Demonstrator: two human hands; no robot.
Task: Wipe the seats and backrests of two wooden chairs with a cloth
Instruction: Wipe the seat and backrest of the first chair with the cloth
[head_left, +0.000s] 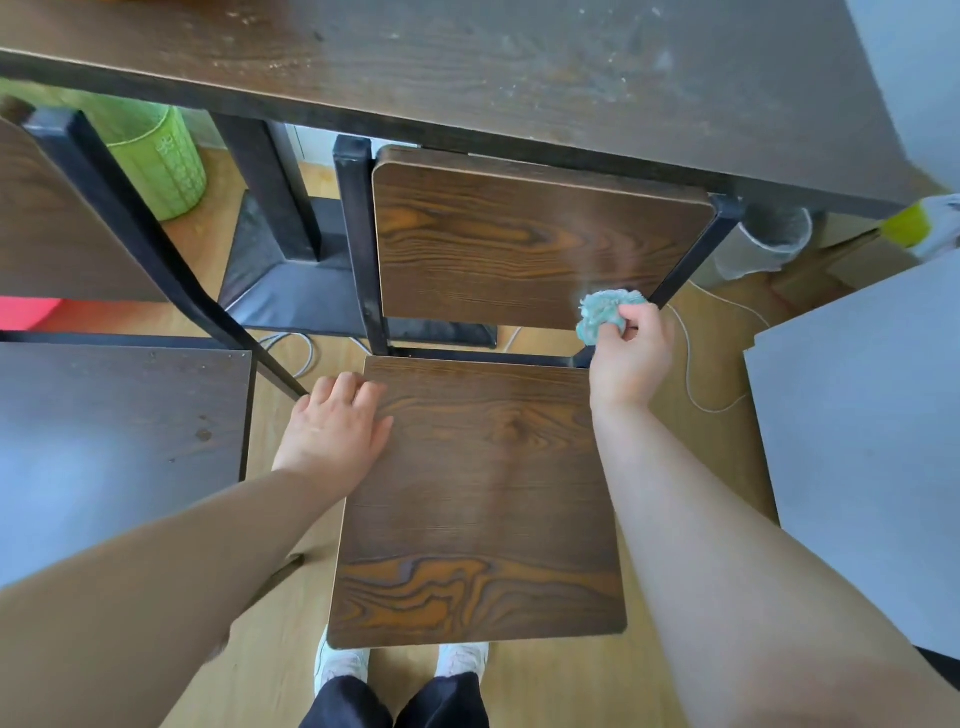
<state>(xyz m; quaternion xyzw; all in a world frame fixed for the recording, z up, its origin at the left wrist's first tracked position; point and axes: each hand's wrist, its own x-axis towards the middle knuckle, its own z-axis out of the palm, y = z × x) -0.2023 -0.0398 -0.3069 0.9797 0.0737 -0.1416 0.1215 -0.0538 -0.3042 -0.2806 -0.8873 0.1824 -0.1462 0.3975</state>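
Observation:
A wooden chair stands in front of me, its brown seat (478, 499) below and its backrest (519, 239) above, on a black metal frame. My right hand (631, 353) grips a bunched teal cloth (602, 312) against the backrest's lower right corner. My left hand (337, 426) rests flat on the seat's left edge, fingers straight. A second wooden chair is at the left, with its seat (114, 447) and part of its backrest (52, 228) in view.
A dark wooden table (467, 67) overhangs the backrest. A green bin (161, 161) stands under it at the left, a white-lined bin (763, 239) at the right. A grey surface (872, 415) is at my right. A white cable (696, 364) lies on the floor.

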